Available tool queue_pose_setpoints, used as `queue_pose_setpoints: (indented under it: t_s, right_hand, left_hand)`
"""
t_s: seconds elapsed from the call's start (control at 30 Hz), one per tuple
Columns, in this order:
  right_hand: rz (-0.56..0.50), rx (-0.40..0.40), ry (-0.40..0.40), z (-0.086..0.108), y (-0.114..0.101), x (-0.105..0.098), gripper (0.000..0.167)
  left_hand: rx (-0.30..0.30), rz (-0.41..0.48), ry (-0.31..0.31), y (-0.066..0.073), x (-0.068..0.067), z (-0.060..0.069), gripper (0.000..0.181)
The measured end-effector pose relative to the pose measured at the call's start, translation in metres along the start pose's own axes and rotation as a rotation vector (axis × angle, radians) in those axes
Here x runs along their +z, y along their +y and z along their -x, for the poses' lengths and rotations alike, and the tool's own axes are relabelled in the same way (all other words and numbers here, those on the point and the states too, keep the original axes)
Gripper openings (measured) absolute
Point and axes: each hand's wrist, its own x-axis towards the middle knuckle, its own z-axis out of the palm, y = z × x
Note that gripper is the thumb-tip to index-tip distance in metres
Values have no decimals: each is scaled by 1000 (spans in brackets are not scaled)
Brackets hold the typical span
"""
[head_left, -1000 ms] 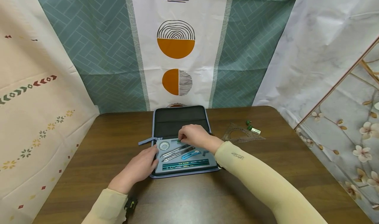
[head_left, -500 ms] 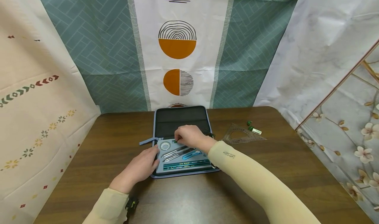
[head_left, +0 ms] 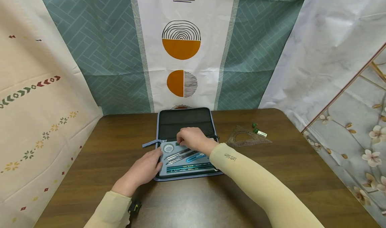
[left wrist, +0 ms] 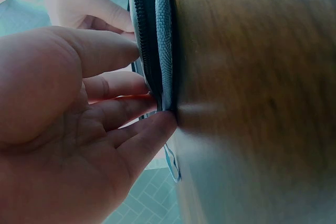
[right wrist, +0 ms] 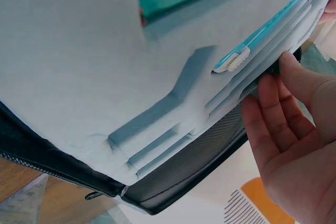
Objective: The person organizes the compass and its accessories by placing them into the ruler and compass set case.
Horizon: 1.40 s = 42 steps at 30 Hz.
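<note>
A zipped case (head_left: 184,119) lies unfolded on the table, a pale grey tray (head_left: 164,172) in its near half. In the tray sit teal pencils (head_left: 188,168), silver compass-like tools (head_left: 178,157), a blue utility knife (head_left: 195,157) and a round pale disc (head_left: 168,148). At the tray's far edge my right hand (head_left: 193,139) pinches a small dark-green piece (head_left: 177,143), mostly hidden by the fingers. My left hand (head_left: 144,167) rests at the left edge, its thumb and nearly straight fingers touching the rim and zipper (left wrist: 164,35).
To the right lie a clear set square (head_left: 245,137), a white eraser (head_left: 262,134) and small green pieces (head_left: 254,125). A zipper flap (head_left: 149,143) sticks out left of the case. Patterned cloths hang behind the table (head_left: 120,131). Unfilled slots (right wrist: 173,100) show in the tray.
My right hand has shifted slightly left along the tray's far edge, then stayed nearly still. The left hand keeps its place on the tray's left edge.
</note>
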Motion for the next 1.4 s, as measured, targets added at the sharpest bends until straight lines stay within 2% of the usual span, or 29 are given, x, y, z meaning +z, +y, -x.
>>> queue_pose_setpoints:
  t_s: [0.5,0.83,0.97,1.2,1.4]
  right_hand:
    - [18,21,-22,1,4,-4,7]
    - [-51,-15,32,15,13,-11,12]
    - [-51,0,70,26,25,-20,19]
    - [-10,105,94,49,57,-33,37]
    - [38,169,128,78,84,-44,47]
  left_hand:
    - [8,-1,1,3,-2,-5,49]
    - [-16,9,-13,2,1,-4,51]
    - [2,2,0,1,1,-4,49]
    - [7,-9,9,1,1,0,49]
    - [22,-18,20,1,0,1,49]
